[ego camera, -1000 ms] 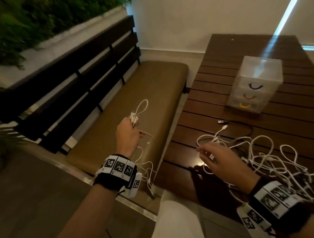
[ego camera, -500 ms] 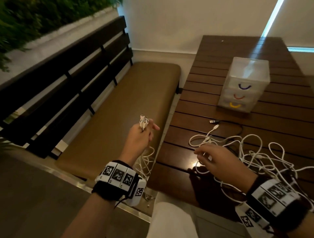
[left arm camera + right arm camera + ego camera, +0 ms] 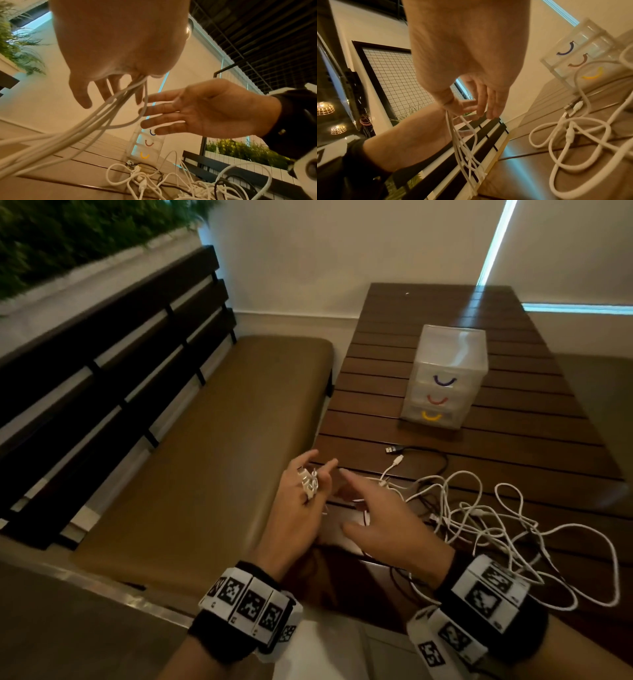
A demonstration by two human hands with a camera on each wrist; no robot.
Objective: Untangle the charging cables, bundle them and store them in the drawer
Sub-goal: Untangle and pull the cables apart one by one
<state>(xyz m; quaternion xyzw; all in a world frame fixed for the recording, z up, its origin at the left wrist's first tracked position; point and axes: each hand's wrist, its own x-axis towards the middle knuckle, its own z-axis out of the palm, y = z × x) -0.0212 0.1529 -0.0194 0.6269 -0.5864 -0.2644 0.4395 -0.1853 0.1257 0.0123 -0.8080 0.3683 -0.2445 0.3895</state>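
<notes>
My left hand [image 3: 310,475] hovers at the near left edge of the table [image 3: 513,446], pinching the plug ends of several white cables [image 3: 308,486] between its fingers. Those cables [image 3: 96,120] trail down and away from the palm. My right hand [image 3: 354,501] is beside it with fingers spread and nothing in them, the fingertips [image 3: 145,112] almost touching the held strands. A tangle of white cables [image 3: 486,529] lies on the table to the right. The clear plastic drawer unit [image 3: 445,378], with blue, red and yellow handles, stands further back with all its drawers closed.
A black cable with a USB plug [image 3: 394,449] lies between the tangle and the drawer unit. A cushioned bench [image 3: 212,460] with a dark slatted back runs along the table's left side. A white wall stands at the table's far end.
My left hand has carried the cable ends rightward from over the bench to the table edge. My right hand has let go of the tangle, opened and lifted toward the left hand.
</notes>
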